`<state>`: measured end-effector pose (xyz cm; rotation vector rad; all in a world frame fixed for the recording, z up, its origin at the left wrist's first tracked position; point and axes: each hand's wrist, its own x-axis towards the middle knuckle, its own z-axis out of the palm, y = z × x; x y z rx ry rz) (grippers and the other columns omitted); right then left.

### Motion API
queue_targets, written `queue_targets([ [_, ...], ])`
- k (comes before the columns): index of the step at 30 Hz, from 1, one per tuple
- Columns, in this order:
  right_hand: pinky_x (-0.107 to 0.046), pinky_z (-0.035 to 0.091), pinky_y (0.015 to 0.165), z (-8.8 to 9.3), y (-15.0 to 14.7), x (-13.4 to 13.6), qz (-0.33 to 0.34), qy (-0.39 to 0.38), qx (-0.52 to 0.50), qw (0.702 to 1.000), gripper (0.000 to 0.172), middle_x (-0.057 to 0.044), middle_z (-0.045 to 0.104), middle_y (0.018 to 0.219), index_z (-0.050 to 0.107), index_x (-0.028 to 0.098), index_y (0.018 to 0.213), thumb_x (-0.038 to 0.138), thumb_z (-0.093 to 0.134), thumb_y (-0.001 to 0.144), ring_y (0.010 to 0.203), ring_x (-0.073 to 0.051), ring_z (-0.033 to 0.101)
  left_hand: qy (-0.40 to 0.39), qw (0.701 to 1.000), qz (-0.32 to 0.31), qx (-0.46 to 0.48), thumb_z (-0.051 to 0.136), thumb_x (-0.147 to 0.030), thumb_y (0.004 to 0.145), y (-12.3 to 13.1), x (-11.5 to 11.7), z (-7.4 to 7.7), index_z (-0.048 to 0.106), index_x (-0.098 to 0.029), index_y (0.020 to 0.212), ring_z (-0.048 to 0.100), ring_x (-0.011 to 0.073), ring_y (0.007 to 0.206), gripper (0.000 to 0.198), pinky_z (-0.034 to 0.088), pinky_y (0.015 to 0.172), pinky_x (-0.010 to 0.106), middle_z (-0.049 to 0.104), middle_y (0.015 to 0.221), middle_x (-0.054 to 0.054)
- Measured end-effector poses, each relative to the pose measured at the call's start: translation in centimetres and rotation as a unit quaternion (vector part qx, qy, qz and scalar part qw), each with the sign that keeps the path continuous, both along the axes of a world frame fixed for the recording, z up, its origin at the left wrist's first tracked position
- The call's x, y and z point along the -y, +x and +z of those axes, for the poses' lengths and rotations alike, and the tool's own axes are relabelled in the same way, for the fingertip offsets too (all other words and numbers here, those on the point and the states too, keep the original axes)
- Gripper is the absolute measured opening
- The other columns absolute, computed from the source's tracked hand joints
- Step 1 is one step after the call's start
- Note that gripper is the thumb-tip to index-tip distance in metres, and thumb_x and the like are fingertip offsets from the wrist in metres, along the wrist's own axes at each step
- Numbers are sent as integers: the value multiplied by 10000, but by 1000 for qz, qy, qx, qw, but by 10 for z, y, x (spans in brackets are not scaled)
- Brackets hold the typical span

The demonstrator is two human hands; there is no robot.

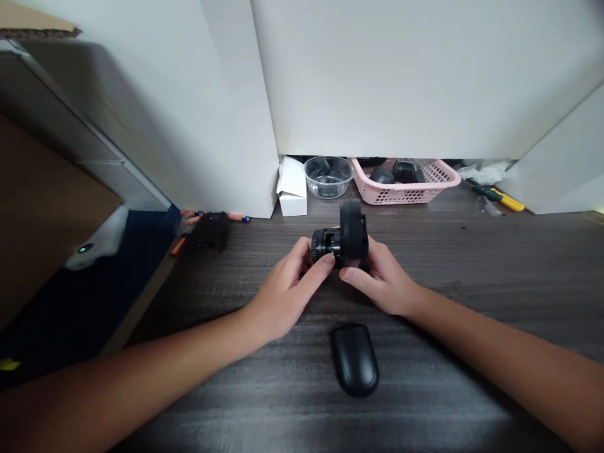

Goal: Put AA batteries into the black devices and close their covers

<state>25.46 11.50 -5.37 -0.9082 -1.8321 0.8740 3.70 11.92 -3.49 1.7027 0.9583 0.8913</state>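
Observation:
Above the middle of the table, both hands hold a black device [352,233] with a wide rounded part on the right and a narrower, ridged cylinder on the left. Between these two parts its inside shows through a gap. My left hand [292,283] is closed around the cylinder end, thumb pressed near the gap. At the right, my right hand [380,277] grips the lower part of the wide piece; some of its fingers are hidden behind it. Nearer to me lies a smooth black rounded shell [356,360], shaped like a computer mouse, touched by neither hand.
Along the back stand a white box [292,189], a clear plastic bowl [329,179] and a pink basket [406,193] holding black parts. A yellow-and-green handled tool [500,196] lies right. A black object [210,231] and orange-handled tool [179,244] lie left. White panels [391,75] rise behind.

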Motion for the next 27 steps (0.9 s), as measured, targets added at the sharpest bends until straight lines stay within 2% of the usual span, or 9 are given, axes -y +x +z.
queue_targets([
  [4,-372,572,848,-1,1,-1,-7,-35,-32,999,409,-49,752,1064,684,230,1205,588,648,1010,949,-243,693,-15,1000,-9,6,600,-526,1045,2,1,4,606,-236,1034,612,258,1085,291,460,1002,393,658,1002,25],
  [7,-339,533,791,0,1,-3,-36,-51,-43,997,441,-35,720,929,705,212,1031,633,576,1037,828,-201,650,-7,1000,-22,-18,585,-539,1051,3,1,5,607,-232,1064,601,237,1031,307,462,939,374,659,1049,29],
  [11,-307,466,674,1,1,-3,-63,-53,-40,996,546,1,611,738,627,214,805,694,515,1040,672,-159,543,-11,999,-33,-30,610,-575,1029,2,0,4,631,-225,1041,573,213,916,351,460,832,345,636,964,17],
  [14,-300,407,600,1,1,-1,-66,-55,-24,996,651,8,555,643,560,215,702,742,409,1053,604,-149,506,-14,999,-30,24,569,-597,1044,2,-2,0,650,-223,1019,596,225,932,383,477,868,354,663,949,26],
  [17,-302,396,589,2,0,0,-60,-73,-19,995,722,0,565,617,564,210,668,734,290,1083,592,-147,529,-6,998,-29,54,480,-634,1069,1,-4,-2,683,-216,998,641,247,990,471,495,924,366,709,960,50],
  [23,-299,406,619,3,1,1,-41,-79,-4,996,712,1,596,623,598,199,675,665,289,1117,604,-138,557,-25,997,-39,61,414,-784,1012,-2,-5,-5,656,-200,837,631,211,801,656,522,761,328,668,800,42],
  [27,-311,412,631,3,1,2,-39,-59,4,997,658,-1,587,635,581,200,675,555,287,1145,615,-144,550,-36,996,-34,68,394,-779,1023,-3,-7,-11,650,-199,833,628,203,794,661,511,769,323,678,810,38],
])
